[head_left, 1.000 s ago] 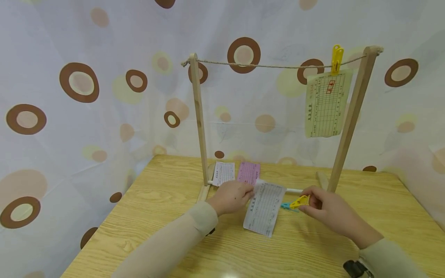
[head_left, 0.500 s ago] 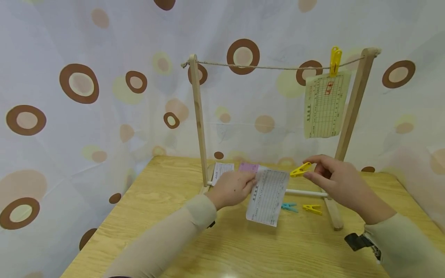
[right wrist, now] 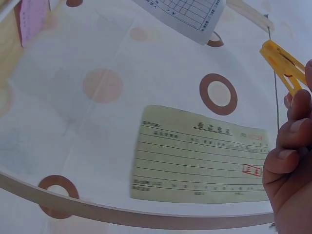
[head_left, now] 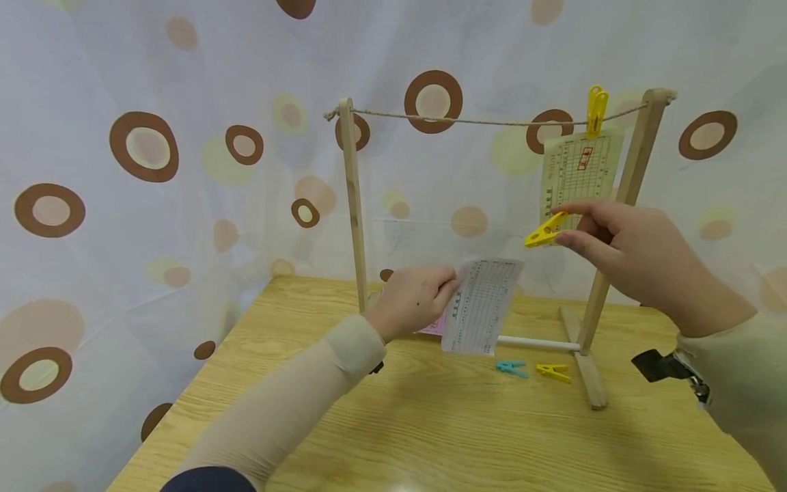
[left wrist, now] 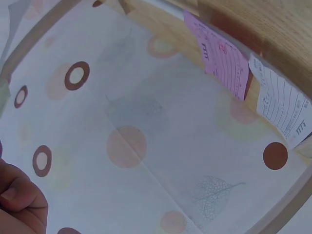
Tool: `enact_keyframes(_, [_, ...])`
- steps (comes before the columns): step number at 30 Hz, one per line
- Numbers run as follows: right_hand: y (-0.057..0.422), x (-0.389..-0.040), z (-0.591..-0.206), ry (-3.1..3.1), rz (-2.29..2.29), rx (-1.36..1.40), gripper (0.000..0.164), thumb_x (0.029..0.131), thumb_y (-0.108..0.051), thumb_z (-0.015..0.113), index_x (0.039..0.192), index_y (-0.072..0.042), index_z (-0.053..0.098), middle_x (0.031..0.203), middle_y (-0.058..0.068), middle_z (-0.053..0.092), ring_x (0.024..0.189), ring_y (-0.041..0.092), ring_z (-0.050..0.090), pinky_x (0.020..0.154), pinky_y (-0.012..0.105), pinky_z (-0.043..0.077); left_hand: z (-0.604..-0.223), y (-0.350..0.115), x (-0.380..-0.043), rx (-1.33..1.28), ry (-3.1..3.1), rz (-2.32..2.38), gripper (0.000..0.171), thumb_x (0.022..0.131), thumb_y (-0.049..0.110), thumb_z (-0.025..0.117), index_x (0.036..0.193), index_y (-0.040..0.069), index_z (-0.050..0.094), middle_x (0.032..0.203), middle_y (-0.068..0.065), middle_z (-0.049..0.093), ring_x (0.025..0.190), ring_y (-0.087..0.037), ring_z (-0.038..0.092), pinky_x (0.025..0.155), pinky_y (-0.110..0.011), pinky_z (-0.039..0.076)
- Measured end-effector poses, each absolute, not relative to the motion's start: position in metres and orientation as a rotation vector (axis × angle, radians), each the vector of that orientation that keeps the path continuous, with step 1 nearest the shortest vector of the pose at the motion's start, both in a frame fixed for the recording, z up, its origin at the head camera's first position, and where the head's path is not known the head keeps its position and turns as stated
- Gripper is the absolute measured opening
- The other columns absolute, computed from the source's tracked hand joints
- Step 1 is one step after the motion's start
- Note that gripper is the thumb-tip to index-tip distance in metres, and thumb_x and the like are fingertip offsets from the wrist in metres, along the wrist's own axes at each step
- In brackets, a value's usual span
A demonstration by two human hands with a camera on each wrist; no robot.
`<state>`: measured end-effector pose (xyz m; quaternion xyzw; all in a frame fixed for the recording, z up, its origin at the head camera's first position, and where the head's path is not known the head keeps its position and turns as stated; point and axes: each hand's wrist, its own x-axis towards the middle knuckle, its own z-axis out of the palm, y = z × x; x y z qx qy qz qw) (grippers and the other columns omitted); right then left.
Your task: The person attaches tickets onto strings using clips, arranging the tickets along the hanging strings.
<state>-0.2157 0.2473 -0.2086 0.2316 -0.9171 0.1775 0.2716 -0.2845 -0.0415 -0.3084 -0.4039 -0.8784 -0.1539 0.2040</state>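
Observation:
My left hand (head_left: 415,301) pinches a white printed form (head_left: 482,307) by its left edge, holding it up off the table below the rope (head_left: 443,119). To its right, my right hand (head_left: 639,249) pinches a yellow clothespin (head_left: 546,231) by its handle end, with the tip pointing left toward the form. A second yellow clothespin (head_left: 595,113) holds a pale green form (head_left: 578,164) on the rope near the right post. In the right wrist view the pinched yellow clothespin (right wrist: 282,63) shows beside my curled fingers (right wrist: 287,156).
A wooden frame with a left post (head_left: 352,205) and right post (head_left: 621,219) stands on the wooden table (head_left: 430,424). A blue clothespin (head_left: 512,368) and another yellow clothespin (head_left: 553,372) lie near its base. A pink form (left wrist: 224,58) and a white slip (left wrist: 282,102) lie behind my left hand.
Both hands have risen from near the table, the left lifting the white form and the right lifting the yellow clothespin. The right hand now partly covers the hanging green form.

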Motion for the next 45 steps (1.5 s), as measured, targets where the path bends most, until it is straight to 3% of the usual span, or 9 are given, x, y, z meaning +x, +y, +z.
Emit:
enact_keyframes(7, [0.238,-0.220,-0.166,-2.350,0.273,0.697,0.036,0.093,-0.021,0.076,0.128,-0.013,0.069,0.072,-0.004,0.055,0.055,0.011,0.041,0.052,0.027,0.033,-0.288,-0.034,-0.291,-1.103,-2.454,-0.468,0.026,0.109,0.025,0.046,0.086,0.016,0.052,0.064,0.005,0.047,0.053,-0.007,0.040,0.050,-0.021,0.030])
enact_keyframes(14, [0.228,-0.228,-0.129,-2.316,0.230,0.673,0.030,0.097,-0.025,0.071,0.120,-0.005,0.070,0.092,0.006,0.059,0.083,0.021,0.040,0.069,0.037,0.030,-0.266,-0.029,-0.302,-1.026,-2.401,-0.466,0.029,0.110,0.026,0.046,0.083,0.016,0.051,0.067,0.002,0.047,0.056,-0.009,0.039,0.053,-0.022,0.030])
enact_keyframes(22, [0.215,-0.245,-0.101,-2.329,0.226,0.657,0.023,0.100,-0.024,0.067,0.106,-0.002,0.070,0.101,0.013,0.066,0.086,0.027,0.042,0.069,0.040,0.028,-0.246,-0.026,-0.314,-0.961,-2.403,-0.516,0.025,0.110,0.026,0.045,0.091,0.014,0.057,0.072,0.002,0.053,0.057,-0.012,0.045,0.054,-0.024,0.033])
enact_keyframes(29, [0.210,-0.260,-0.079,-2.381,0.243,0.587,0.028,0.102,-0.028,0.063,0.110,-0.002,0.071,0.087,0.011,0.060,0.085,0.025,0.039,0.069,0.039,0.030,-0.226,-0.021,-0.325,-0.892,-2.406,-0.496,0.026,0.110,0.029,0.044,0.093,0.015,0.058,0.073,0.002,0.055,0.060,-0.013,0.048,0.055,-0.026,0.035])
enact_keyframes(45, [0.215,-0.285,-0.060,-2.520,0.176,0.543,0.026,0.103,-0.029,0.061,0.105,-0.007,0.075,0.089,0.012,0.064,0.095,0.029,0.036,0.069,0.042,0.034,-0.203,-0.013,-0.336,-0.888,-2.440,-0.572,0.026,0.110,0.030,0.045,0.101,0.015,0.064,0.083,0.003,0.060,0.070,-0.013,0.052,0.066,-0.028,0.041])
